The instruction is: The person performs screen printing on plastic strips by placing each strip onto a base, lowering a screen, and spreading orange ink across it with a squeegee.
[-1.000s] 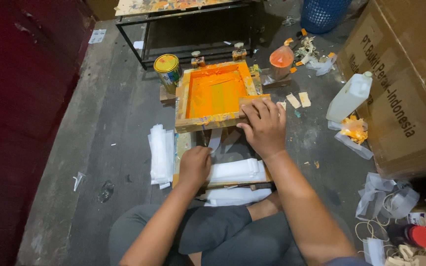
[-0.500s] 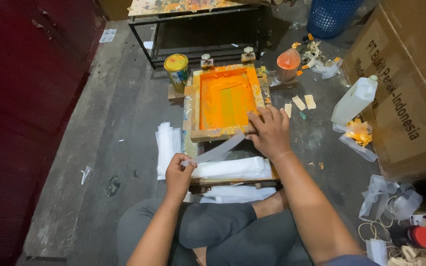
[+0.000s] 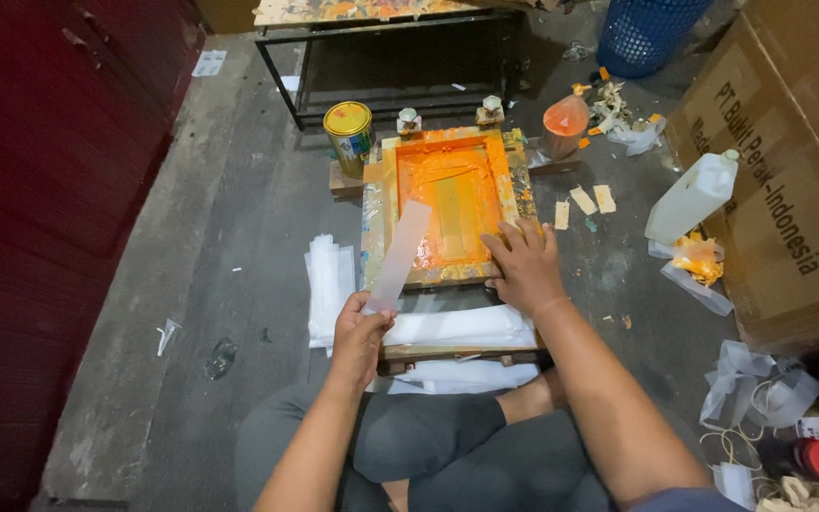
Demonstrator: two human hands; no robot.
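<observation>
Translucent plastic strip (image 3: 398, 254) slanting upward, lower end pinched, over wooden-framed orange-inked printing screen (image 3: 450, 206), flat

Printing frame (image 3: 443, 277): rough wood, its screen glossy with wet orange ink. Strip (image 3: 398, 256): thin translucent plastic, smooth. Tin (image 3: 349, 135): shiny metal; floor (image 3: 239, 228): matt, rough concrete.
</observation>
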